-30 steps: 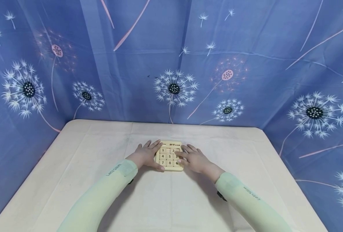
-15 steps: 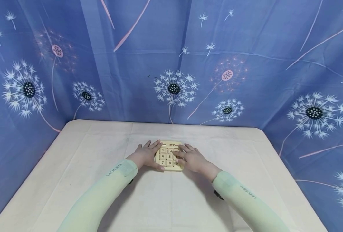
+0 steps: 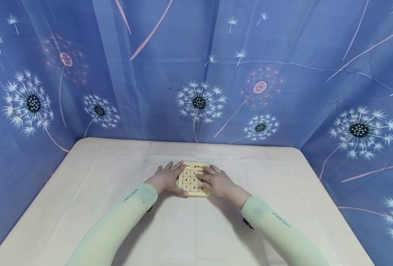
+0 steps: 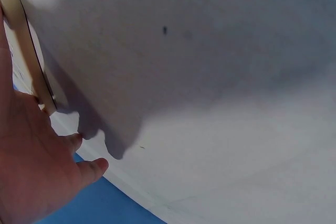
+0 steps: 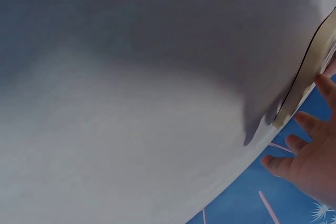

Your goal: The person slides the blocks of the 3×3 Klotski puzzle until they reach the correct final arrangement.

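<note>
A wooden number sliding puzzle (image 3: 191,194) lies flat on the table in the head view, with tiles 1, 2, 4, 5, 7 and 8 plainly visible. My left hand (image 3: 165,178) holds its left side, index finger near the top corner and thumb at the lower edge. From the right, my right hand (image 3: 220,183) reaches over the board, its index fingertip right at the tile marked 2 (image 3: 194,173). The right-column tiles are partly hidden under these fingers. Both wrist views show only the puzzle's side edge (image 4: 29,51) beside the hand.
A pale cloth covers the table (image 3: 196,229). Behind it and along both sides hangs a blue curtain (image 3: 150,99) with dandelion prints. Light green sleeves (image 3: 113,225) cover both forearms.
Tile 2 has slid left along the top row until it sits beside tile 1. My right hand has moved slightly left with it, while the left hand stays in place.
</note>
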Demonstrator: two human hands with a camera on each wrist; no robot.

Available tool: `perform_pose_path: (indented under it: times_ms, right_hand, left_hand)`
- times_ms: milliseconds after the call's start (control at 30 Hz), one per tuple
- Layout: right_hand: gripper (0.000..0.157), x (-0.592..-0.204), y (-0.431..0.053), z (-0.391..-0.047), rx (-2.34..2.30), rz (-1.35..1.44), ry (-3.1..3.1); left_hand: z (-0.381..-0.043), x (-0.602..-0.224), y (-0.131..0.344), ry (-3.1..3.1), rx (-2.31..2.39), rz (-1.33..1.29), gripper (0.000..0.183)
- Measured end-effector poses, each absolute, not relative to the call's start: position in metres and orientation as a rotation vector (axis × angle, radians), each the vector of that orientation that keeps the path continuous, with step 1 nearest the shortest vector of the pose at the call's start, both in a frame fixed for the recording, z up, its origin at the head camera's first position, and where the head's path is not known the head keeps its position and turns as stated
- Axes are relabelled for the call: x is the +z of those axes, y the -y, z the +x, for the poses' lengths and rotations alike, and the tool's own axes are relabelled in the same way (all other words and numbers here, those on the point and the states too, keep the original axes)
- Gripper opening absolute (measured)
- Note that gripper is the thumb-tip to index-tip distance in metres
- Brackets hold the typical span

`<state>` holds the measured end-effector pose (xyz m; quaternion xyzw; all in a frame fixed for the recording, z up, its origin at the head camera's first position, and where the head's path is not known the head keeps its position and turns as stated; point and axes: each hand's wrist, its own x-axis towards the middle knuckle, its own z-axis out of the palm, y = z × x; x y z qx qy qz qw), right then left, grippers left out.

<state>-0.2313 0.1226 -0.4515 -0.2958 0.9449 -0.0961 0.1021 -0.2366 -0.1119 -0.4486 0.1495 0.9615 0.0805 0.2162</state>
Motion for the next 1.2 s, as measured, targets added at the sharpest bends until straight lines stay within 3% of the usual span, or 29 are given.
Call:
perform_pose_path:
  times_ms: [1200]
  right_hand:
    - [0.051,-0.45,-0.15,-0.199,-0.34,-0.852,-2.796]
  left_hand:
    - [-0.238,-0.451,0.111,-2.655,0.253,0.412,0.118]
